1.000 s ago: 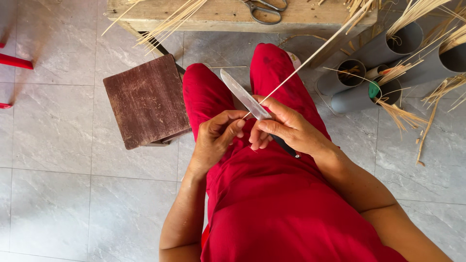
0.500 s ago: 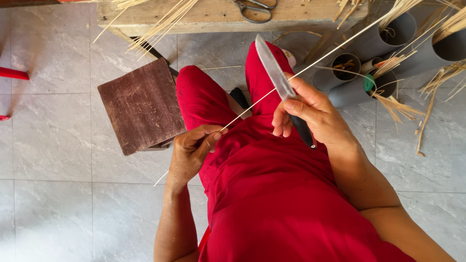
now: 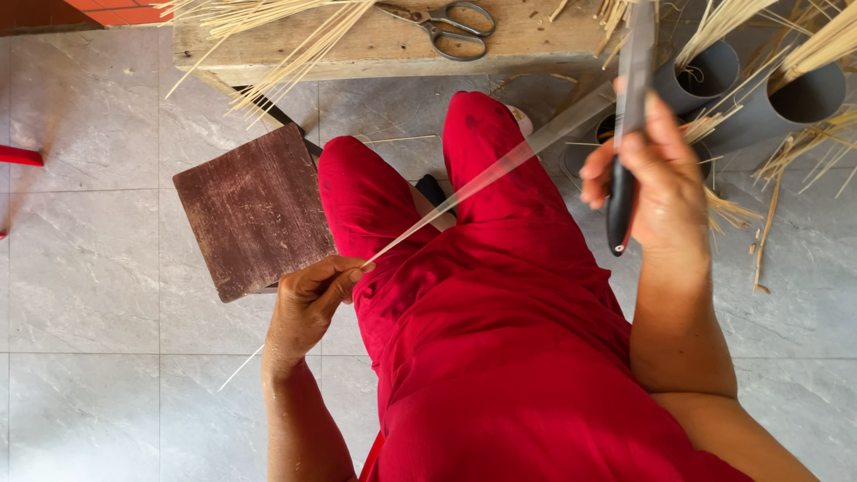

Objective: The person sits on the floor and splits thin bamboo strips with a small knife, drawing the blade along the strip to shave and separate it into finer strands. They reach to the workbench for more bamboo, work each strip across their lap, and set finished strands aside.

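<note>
The right hand (image 3: 656, 174) has swung up and far right, gripping the knife (image 3: 628, 116); the left hand (image 3: 312, 299), drawn nearer, pinches the thin strip (image 3: 473, 183) stretched taut between them, now drawn out longer across the red lap

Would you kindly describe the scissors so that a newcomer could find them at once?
Look to the wooden bench along the top, strewn with pale straw strips. The scissors lie flat on it, closed, just above the red-clad knees. They are the only metal tool lying there, with two looped handles.

Left hand (image 3: 308, 308) low, right hand (image 3: 656, 174) raised, both fisted
</note>
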Demonstrator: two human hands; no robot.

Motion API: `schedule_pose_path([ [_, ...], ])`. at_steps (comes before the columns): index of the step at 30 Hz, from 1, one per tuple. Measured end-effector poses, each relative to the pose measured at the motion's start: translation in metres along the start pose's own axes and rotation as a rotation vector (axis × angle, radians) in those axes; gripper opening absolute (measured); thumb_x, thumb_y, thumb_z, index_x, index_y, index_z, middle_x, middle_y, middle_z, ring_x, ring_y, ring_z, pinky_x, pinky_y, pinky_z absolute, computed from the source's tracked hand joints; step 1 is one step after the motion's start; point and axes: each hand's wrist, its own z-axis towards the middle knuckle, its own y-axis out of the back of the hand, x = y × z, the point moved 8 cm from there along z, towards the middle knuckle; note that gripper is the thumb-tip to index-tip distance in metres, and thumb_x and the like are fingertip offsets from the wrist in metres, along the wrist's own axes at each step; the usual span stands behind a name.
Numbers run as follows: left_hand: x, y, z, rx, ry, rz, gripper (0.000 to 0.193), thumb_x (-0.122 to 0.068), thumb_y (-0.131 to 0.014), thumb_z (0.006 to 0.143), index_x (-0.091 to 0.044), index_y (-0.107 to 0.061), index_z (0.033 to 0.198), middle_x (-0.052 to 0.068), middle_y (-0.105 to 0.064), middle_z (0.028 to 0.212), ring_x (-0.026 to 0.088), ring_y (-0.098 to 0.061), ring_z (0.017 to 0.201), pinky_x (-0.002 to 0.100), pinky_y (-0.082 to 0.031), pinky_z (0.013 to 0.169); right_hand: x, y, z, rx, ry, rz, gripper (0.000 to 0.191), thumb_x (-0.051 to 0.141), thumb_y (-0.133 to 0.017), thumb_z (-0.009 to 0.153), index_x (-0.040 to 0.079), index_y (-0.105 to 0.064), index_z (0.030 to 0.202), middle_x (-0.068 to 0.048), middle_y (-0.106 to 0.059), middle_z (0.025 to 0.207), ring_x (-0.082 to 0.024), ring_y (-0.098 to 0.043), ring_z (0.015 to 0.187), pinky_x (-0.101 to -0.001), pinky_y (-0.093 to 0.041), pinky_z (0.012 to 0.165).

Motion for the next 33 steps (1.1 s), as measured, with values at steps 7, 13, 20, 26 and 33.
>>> schedule_pose_path([
  [7, -0.003, 0.000, 0.008, -0.124, -0.006, -0.041, 0.015, -0.012, -0.069, 0.099, -0.005, -0.077, 0.109, -0.001, -0.069, 0.074, 0.003, -0.057, 0.062, 0.020, -0.049, 0.054, -0.005, -0.020, -0.007, 0.065, -0.011, -0.148, 0.044, 0.017, -0.047, 0.117, -0.002, -0.038, 0.156, -0.020, -0.069, 0.090, -0.023, -0.070, 0.075, -0.0329, -0.058, 0.070],
  [13, -0.015, -0.041, 0.020, -0.069, -0.020, -0.091, 0.014, -0.012, -0.068, 0.100, -0.004, -0.077, 0.108, 0.000, -0.073, 0.080, 0.004, -0.056, 0.062, 0.021, -0.048, 0.055, -0.052, -0.111, -0.018, 0.499, -0.242, -0.116, 0.065, 0.008, -0.045, 0.106, 0.011, -0.016, 0.164, -0.020, -0.073, 0.101, -0.019, -0.073, 0.073, -0.0274, -0.059, 0.061],
  [20, -0.019, -0.049, 0.019, -0.045, -0.016, -0.111, 0.015, -0.014, -0.069, 0.099, -0.004, -0.077, 0.109, 0.000, -0.075, 0.084, 0.004, -0.058, 0.065, 0.020, -0.051, 0.058, -0.084, -0.120, -0.017, 0.465, -0.328, -0.162, 0.056, 0.006, -0.046, 0.107, 0.005, -0.030, 0.160, -0.019, -0.071, 0.104, -0.017, -0.071, 0.073, -0.0265, -0.056, 0.063],
  [26, -0.017, -0.033, 0.015, -0.064, 0.010, -0.004, 0.014, -0.015, -0.071, 0.097, -0.006, -0.079, 0.106, 0.000, -0.074, 0.075, 0.003, -0.058, 0.060, 0.020, -0.051, 0.055, -0.069, -0.078, -0.001, 0.282, -0.182, -0.166, 0.053, 0.005, -0.045, 0.108, 0.002, -0.035, 0.159, -0.019, -0.071, 0.104, -0.017, -0.071, 0.072, -0.0267, -0.057, 0.059],
  [33, -0.002, -0.024, 0.011, -0.030, 0.041, 0.007, 0.014, -0.014, -0.072, 0.097, -0.005, -0.080, 0.105, 0.001, -0.069, 0.069, 0.005, -0.055, 0.060, 0.021, -0.048, 0.055, -0.042, -0.028, 0.006, 0.058, -0.121, -0.148, 0.056, 0.006, -0.052, 0.107, 0.002, -0.040, 0.162, -0.016, -0.069, 0.102, -0.016, -0.067, 0.071, -0.0255, -0.054, 0.059],
])
